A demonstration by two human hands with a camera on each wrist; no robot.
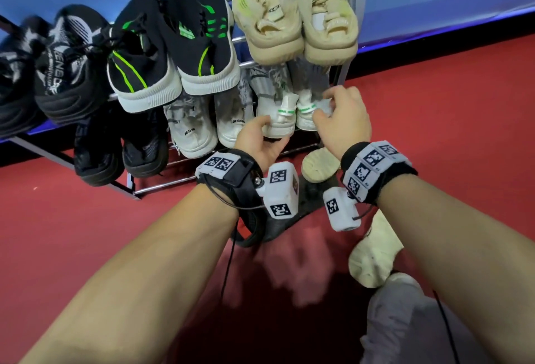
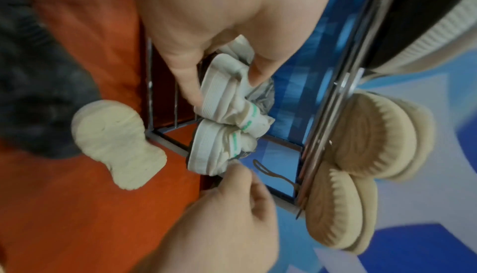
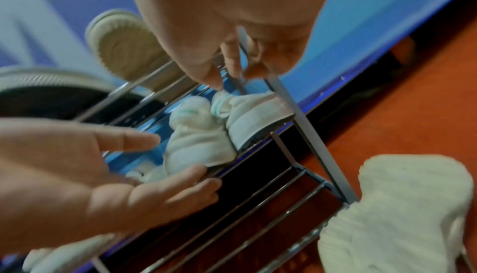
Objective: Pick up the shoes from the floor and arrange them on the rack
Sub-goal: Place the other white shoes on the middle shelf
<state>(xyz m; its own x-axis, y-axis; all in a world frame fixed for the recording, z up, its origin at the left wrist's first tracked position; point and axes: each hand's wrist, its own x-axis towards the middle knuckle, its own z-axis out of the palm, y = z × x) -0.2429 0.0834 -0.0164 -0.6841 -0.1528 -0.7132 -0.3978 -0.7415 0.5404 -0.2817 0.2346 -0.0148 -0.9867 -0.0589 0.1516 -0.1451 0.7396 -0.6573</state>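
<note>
A pair of white shoes with green heel tabs stands toes-in at the right end of the rack's (image 1: 162, 187) lower shelf. My left hand (image 1: 267, 132) is at the heel of the left shoe (image 1: 278, 108), thumb above it and straight fingers under the sole (image 3: 193, 175). My right hand (image 1: 322, 106) hovers at the heel of the right shoe (image 1: 307, 103) with loosely curled fingers, its thumb tip (image 3: 215, 85) touching the heel tab. On the floor below lie a beige shoe (image 1: 320, 165), sole up, a cream shoe (image 1: 373, 256) and a black shoe (image 1: 278, 224).
The upper shelf holds black shoes (image 1: 69, 68), black-and-green shoes (image 1: 173, 39) and beige shoes (image 1: 295, 13). More black shoes (image 1: 121, 146) and white shoes (image 1: 208, 123) fill the lower shelf. The rack's right post (image 3: 304, 122) stands beside my right fingers. Red carpet (image 1: 463, 103) spreads to the right.
</note>
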